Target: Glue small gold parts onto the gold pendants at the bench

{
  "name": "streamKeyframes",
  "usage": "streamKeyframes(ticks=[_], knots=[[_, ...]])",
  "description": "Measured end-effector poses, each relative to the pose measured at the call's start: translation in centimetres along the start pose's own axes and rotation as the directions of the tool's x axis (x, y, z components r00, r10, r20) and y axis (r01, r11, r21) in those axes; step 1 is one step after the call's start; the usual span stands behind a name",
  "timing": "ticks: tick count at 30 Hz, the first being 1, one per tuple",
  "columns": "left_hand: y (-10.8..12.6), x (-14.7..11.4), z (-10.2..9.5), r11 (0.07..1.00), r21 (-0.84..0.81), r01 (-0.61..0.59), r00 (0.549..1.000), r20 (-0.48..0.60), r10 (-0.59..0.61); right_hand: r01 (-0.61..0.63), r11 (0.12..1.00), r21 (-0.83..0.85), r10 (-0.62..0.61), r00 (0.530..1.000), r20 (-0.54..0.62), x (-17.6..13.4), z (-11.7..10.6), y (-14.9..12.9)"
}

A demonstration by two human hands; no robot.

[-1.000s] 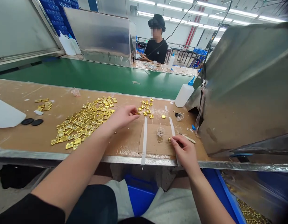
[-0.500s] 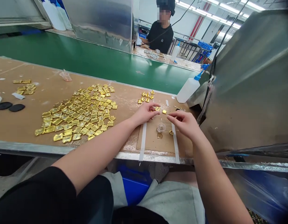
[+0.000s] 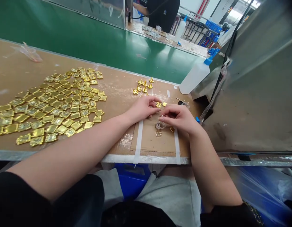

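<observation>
My left hand (image 3: 146,106) rests over the cardboard mat (image 3: 150,142), thumb and fingers closed around a small gold-coloured metal piece (image 3: 158,105). My right hand (image 3: 180,117) pinches over a small clear cup (image 3: 160,125); a tiny pale tip shows at its fingertips, too small to name. Just beyond the hands lies a gold square piece (image 3: 164,104). A round gold piece (image 3: 172,129) sits to the right of the cup, partly under my right hand. Several gold pieces with raised knobs (image 3: 145,84) stand behind my left hand.
A wide spread of flat gold pieces (image 3: 65,104) covers the table on the left. A white bottle with a blue nozzle (image 3: 195,77) stands back right, beside a metal panel (image 3: 259,85). Beyond runs a green belt (image 3: 89,44); across it is a person in black (image 3: 162,14).
My right hand has moved left to the cup, its fingertips now together. My left hand keeps its gold piece. The view has tilted down and shifted.
</observation>
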State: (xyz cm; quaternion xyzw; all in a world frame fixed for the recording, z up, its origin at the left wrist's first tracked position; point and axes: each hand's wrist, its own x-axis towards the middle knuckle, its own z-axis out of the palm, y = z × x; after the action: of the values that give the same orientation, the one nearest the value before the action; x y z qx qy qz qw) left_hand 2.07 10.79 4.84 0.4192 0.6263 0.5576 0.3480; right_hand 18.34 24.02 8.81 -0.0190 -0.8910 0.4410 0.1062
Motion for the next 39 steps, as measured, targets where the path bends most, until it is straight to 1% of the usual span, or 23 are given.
streamKeyframes(ticks=[3, 6, 8, 10, 12, 14, 16, 18, 19, 20, 21, 22, 24, 25, 26, 27, 28, 30, 35, 39], knots=[[0.0, -0.1, 0.0, 1.000, 0.009, 0.000, 1.000, 0.000, 0.000, 0.101, 0.993, -0.060, -0.099, 0.995, 0.026, -0.3, -0.3, 0.1], [0.0, -0.1, 0.1, 1.000, 0.012, 0.010, 1.000, 0.004, -0.010, 0.190, 0.977, -0.099, -0.194, 0.981, -0.032, -0.5, -0.4, 0.3], [-0.1, -0.1, 0.2, 1.000, 0.003, 0.024, 1.000, 0.004, -0.024, 0.223, 0.966, -0.134, -0.233, 0.970, -0.065, -0.5, -0.5, 0.4], [-0.1, -0.1, 0.2, 0.999, 0.001, 0.039, 0.999, -0.009, -0.039, 0.223, 0.961, -0.166, -0.236, 0.970, -0.062, -0.5, -0.5, 0.5], [0.1, -0.2, 0.2, 0.999, 0.015, 0.051, 0.999, -0.018, -0.051, 0.189, 0.967, -0.171, -0.200, 0.979, -0.048, -0.5, -0.5, 0.5], [0.2, -0.3, 0.2, 0.998, 0.035, 0.056, 0.998, -0.020, -0.055, 0.109, 0.985, -0.132, -0.115, 0.992, -0.042, -0.5, -0.4, 0.4], [0.4, -0.3, 0.2, 0.997, 0.047, 0.064, 0.998, -0.020, -0.063, -0.002, 0.999, -0.040, 0.001, 1.000, -0.028, -0.5, -0.2, 0.2], [0.6, -0.4, 0.3, 0.996, 0.043, 0.081, 0.996, -0.024, -0.080, -0.100, 0.992, 0.080, 0.102, 0.995, -0.024, -0.5, 0.0, 0.2], [0.6, -0.4, 0.3, 0.995, 0.039, 0.091, 0.996, -0.024, -0.090, -0.125, 0.983, 0.137, 0.132, 0.990, -0.046, -0.4, 0.2, 0.3], [0.6, -0.4, 0.3, 0.994, 0.035, 0.100, 0.995, -0.024, -0.099, -0.130, 0.974, 0.187, 0.150, 0.984, -0.096, -0.3, 0.3, 0.5], [0.7, -0.5, 0.3, 0.994, 0.036, 0.106, 0.994, -0.024, -0.106, -0.113, 0.966, 0.231, 0.156, 0.972, -0.177, -0.1, 0.4, 0.8], [0.7, -0.5, 0.3, 0.993, 0.043, 0.109, 0.994, -0.024, -0.109, -0.078, 0.961, 0.265, 0.154, 0.948, -0.277, 0.0, 0.4, 1.1], [0.8, -0.5, 0.3, 0.992, 0.065, 0.111, 0.994, -0.022, -0.109, 0.011, 0.955, 0.297, 0.136, 0.872, -0.470, 0.4, 0.5, 1.8], [0.8, -0.6, 0.3, 0.991, 0.074, 0.110, 0.994, -0.022, -0.108, 0.049, 0.954, 0.296, 0.126, 0.830, -0.543, 0.6, 0.5, 2.1], [0.9, -0.6, 0.3, 0.991, 0.081, 0.109, 0.994, -0.020, -0.108, 0.072, 0.956, 0.284, 0.117, 0.796, -0.594, 0.7, 0.6, 2.4], [0.9, -0.6, 0.3, 0.991, 0.084, 0.108, 0.994, -0.017, -0.107, 0.078, 0.961, 0.266, 0.110, 0.772, -0.626, 0.9, 0.6, 2.6], [1.0, -0.6, 0.3, 0.991, 0.085, 0.107, 0.994, -0.016, -0.106, 0.072, 0.967, 0.244, 0.106, 0.759, -0.642, 1.0, 0.7, 2.8], [1.0, -0.7, 0.4, 0.991, 0.086, 0.104, 0.995, -0.012, -0.103, 0.046, 0.978, 0.202, 0.099, 0.751, -0.653, 1.2, 0.8, 2.9], [0.9, -0.6, 0.4, 0.992, 0.095, 0.081, 0.997, -0.005, -0.081, 0.006, 0.994, 0.109, 0.066, 0.758, -0.649, 1.4, 1.1, 2.9], [0.9, -0.6, 0.3, 0.993, 0.102, 0.066, 0.998, -0.002, -0.066, -0.012, 0.997, 0.076, 0.059, 0.759, -0.649, 1.4, 1.1, 3.1]])
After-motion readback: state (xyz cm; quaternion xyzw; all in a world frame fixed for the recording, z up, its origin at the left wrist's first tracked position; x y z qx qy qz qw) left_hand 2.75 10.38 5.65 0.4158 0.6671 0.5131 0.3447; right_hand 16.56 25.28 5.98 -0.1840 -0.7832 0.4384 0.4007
